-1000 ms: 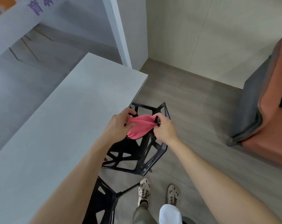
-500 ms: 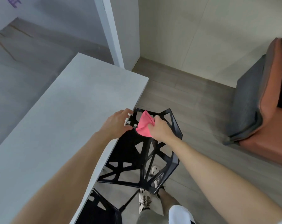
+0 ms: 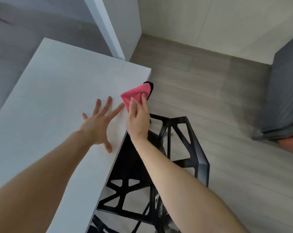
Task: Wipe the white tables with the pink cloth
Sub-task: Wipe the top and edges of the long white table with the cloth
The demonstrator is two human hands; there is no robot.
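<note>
A: What surrounds the table?

B: The white table [image 3: 58, 98] stands on a pale wood floor [image 3: 209, 98]. A black lattice chair [image 3: 184, 148] sits at its right edge, and a white post [image 3: 108, 31] rises behind its far corner.

A: And the cloth?

B: The pink cloth [image 3: 135, 96] is bunched at the table's right edge, pinched in the right hand [image 3: 138, 121]. The left hand [image 3: 98, 125] is over the table, fingers spread and holding nothing.

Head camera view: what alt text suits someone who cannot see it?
Seen from above, a person's right hand grips a bunched pink cloth at the edge of a white table, while the left hand spreads open over it. A black lattice chair stands alongside.
</note>
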